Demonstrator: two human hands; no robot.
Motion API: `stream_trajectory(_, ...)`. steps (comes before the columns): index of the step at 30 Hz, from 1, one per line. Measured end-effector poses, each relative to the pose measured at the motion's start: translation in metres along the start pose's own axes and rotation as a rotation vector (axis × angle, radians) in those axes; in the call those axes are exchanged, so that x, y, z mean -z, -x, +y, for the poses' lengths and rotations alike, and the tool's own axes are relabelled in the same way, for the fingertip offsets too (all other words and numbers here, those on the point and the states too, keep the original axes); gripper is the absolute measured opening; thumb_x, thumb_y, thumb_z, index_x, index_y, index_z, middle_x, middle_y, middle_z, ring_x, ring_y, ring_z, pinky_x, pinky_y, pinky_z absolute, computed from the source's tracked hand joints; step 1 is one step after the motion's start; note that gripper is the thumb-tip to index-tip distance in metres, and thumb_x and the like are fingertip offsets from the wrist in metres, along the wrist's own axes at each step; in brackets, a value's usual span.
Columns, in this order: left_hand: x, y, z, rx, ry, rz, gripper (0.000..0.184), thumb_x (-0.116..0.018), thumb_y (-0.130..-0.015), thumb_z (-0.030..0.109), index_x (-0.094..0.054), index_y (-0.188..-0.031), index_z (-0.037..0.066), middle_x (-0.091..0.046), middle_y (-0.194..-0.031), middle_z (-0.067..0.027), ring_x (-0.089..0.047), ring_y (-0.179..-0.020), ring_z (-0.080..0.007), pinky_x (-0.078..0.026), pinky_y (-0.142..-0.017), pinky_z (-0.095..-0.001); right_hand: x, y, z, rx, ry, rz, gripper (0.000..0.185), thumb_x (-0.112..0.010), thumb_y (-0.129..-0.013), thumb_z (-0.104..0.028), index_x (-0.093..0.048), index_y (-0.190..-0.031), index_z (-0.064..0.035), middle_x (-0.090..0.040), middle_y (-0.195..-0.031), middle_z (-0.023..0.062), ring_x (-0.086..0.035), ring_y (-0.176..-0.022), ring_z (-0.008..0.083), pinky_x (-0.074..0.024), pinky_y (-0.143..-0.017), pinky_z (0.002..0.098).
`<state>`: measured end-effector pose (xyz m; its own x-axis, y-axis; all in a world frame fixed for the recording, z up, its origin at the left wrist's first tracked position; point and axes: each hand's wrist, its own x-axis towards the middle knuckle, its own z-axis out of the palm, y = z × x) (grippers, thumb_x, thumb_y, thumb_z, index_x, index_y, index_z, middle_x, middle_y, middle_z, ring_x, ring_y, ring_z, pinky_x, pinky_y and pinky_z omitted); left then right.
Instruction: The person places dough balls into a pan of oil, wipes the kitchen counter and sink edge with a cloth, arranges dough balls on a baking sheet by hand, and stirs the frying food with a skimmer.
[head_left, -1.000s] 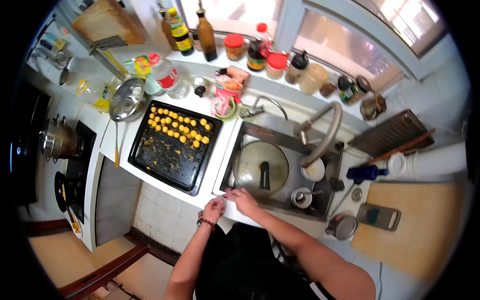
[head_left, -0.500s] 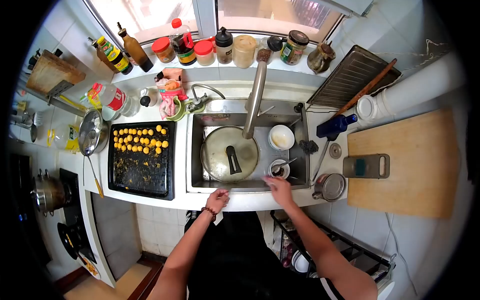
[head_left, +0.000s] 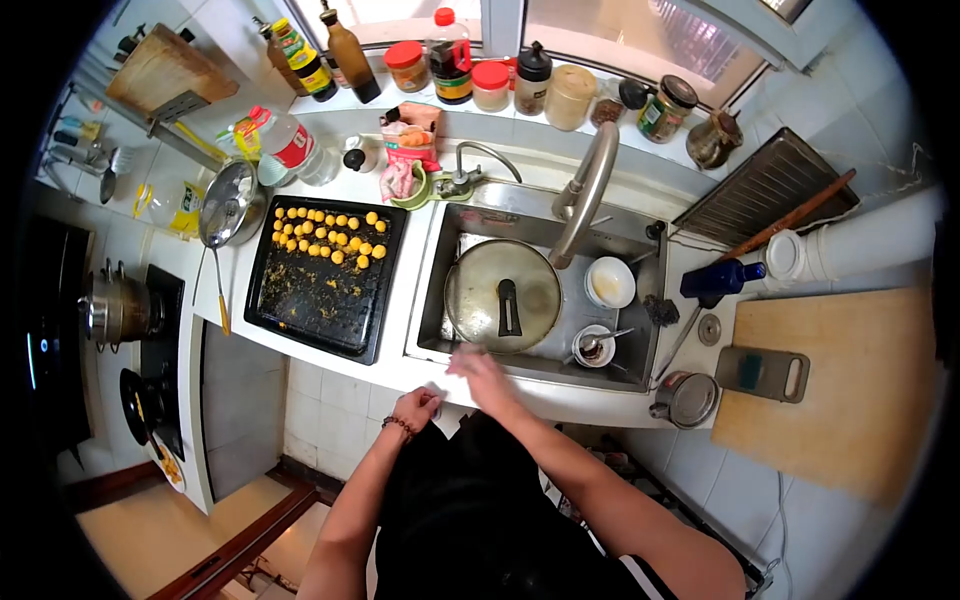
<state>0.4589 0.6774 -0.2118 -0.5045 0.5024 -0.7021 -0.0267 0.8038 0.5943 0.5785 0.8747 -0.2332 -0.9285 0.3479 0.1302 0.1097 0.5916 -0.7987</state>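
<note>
My left hand (head_left: 416, 406), with a beaded bracelet at the wrist, is at the counter's front edge, its fingers curled together; whatever they may hold is too small to name. Slightly blurred, my right hand (head_left: 478, 372) hovers over the sink's front rim (head_left: 560, 379), below the glass lid (head_left: 470, 298) with its black handle. Left of the sink lies a black baking tray (head_left: 325, 305) with rows of yellow balls (head_left: 322, 250) on its upper part. Two white bowls (head_left: 609, 283) (head_left: 594, 347) stand at the right in the sink, the nearer one with a spoon in it.
The curved faucet (head_left: 592, 195) reaches over the sink. Bottles and jars (head_left: 490, 86) line the windowsill. A strainer (head_left: 231, 205) sits left of the tray. To the right are a blue bottle (head_left: 720, 278), a metal cup (head_left: 686, 400) and a wooden board (head_left: 840, 400) with a grater (head_left: 763, 373).
My right hand has moved left from near the spoon bowl toward my left hand, which remains near the counter edge. The camera view has turned.
</note>
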Motion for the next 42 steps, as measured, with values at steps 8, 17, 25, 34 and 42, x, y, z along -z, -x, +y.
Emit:
stream_trajectory(8,-0.031,-0.018,0.044,0.04,0.685,-0.099,0.037,-0.068,-0.102,0.027,-0.06,-0.131,0.006,-0.072,-0.112,-0.0111,-0.074,-0.09,-0.0213,-0.06,-0.071,-0.0295,0.047,-0.008,0.01,-0.484,-0.542,0.191,0.033,-0.075,-0.09,-0.009,-0.072,-0.122,-0.0002,-0.076,-0.11,0.0129,-0.071,-0.096,0.0179,-0.0547,-0.087,0.0323)
stream_trajectory(17,-0.038,-0.049,-0.023,-0.134,0.373,0.152,0.032,-0.077,-0.092,0.021,-0.069,-0.12,0.007,-0.074,-0.095,-0.0057,-0.07,-0.083,-0.0137,-0.058,-0.079,-0.0298,0.032,0.021,-0.031,-0.391,0.314,-0.052,0.034,-0.074,-0.088,-0.03,-0.074,-0.116,-0.0104,-0.064,-0.12,0.0122,-0.06,-0.114,0.0345,-0.0461,-0.098,0.0469)
stream_trajectory(25,0.068,0.074,-0.002,-0.165,1.09,-0.054,0.036,-0.057,-0.108,0.032,-0.062,-0.13,0.004,-0.073,-0.111,-0.0107,-0.072,-0.1,-0.0211,-0.059,-0.086,-0.0364,-0.017,-0.021,-0.095,-0.288,0.035,-0.006,0.049,-0.067,-0.098,-0.036,-0.063,-0.134,-0.0029,-0.063,-0.129,0.0153,-0.062,-0.115,0.0291,-0.0482,-0.094,0.041)
stream_trajectory(34,0.192,0.189,-0.124,-0.531,1.878,-0.233,0.052,-0.039,-0.112,0.046,-0.049,-0.14,0.003,-0.065,-0.13,-0.0164,-0.066,-0.117,-0.0291,-0.055,-0.099,-0.0439,-0.152,-0.055,-0.319,-0.858,-1.519,-0.682,0.097,-0.028,-0.095,-0.084,-0.048,-0.14,-0.0011,-0.059,-0.133,0.0188,-0.057,-0.127,0.0344,-0.0417,-0.112,0.0517)
stream_trajectory(42,0.238,0.247,-0.252,-0.647,1.934,-0.049,0.057,-0.036,-0.11,0.053,-0.049,-0.141,0.006,-0.062,-0.132,-0.0172,-0.064,-0.119,-0.03,-0.052,-0.103,-0.0452,-0.288,-0.055,-0.402,-0.932,-1.205,-0.85,0.101,-0.033,-0.095,-0.083,-0.045,-0.145,0.0028,-0.058,-0.135,0.0225,-0.056,-0.129,0.0361,-0.0413,-0.114,0.0505)
